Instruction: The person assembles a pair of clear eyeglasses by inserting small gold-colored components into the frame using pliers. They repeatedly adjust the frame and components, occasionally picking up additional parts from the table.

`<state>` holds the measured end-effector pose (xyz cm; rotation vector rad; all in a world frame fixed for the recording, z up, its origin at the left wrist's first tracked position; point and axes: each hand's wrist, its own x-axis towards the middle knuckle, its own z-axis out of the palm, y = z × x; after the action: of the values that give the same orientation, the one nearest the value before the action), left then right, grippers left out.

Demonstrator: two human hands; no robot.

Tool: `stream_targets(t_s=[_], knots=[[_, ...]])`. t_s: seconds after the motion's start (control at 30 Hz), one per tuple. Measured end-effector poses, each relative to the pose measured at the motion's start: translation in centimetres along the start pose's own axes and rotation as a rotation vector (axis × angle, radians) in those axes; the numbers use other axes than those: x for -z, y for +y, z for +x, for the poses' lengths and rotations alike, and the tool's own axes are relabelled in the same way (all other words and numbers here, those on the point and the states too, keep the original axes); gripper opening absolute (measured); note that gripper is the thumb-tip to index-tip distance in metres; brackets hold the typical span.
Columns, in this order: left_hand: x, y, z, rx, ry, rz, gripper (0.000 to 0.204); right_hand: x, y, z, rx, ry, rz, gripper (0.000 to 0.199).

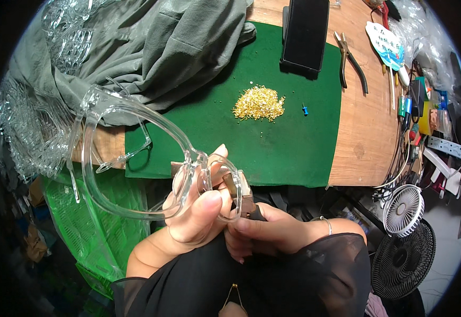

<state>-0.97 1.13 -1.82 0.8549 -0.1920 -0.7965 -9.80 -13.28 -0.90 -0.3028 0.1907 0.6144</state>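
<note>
Two-handed hold: left hand [197, 210] upright, pinching clear eyeglass frame [195, 157]; right hand [268, 228] angled inward, curled around dark tool [248, 206].

The left hand [198, 216] grips a clear eyeglass frame [194, 157] at the near edge of the workbench [362, 153], while the right hand [272, 228], just beside it, closes on a dark, partly hidden object [257, 213]. Beyond them, a green mat [294, 148] bears a heap of small gold-coloured pieces [259, 103], a blue pin [305, 110] to its right; pliers [351, 63] lie on bare wood.
</note>
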Motion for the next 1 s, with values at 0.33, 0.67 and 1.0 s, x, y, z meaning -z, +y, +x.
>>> stream_targets(t_s=[0.33, 0.67, 1.0], knots=[[0.5, -0.2, 2.3, -0.672, -0.155, 1.035, 0.046, -1.0, -1.5, -0.6, -0.140, 0.025, 0.312, 0.031], [0.4, -0.7, 2.2, -0.759, -0.125, 1.120, 0.056, -1.1, -1.6, -0.3, -0.146, 0.019, 0.290, 0.029], [0.6, -1.2, 2.6, -0.796, -0.083, 1.115, 0.071, -0.3, -0.9, 0.1, -0.083, 0.013, 0.167, 0.033]])
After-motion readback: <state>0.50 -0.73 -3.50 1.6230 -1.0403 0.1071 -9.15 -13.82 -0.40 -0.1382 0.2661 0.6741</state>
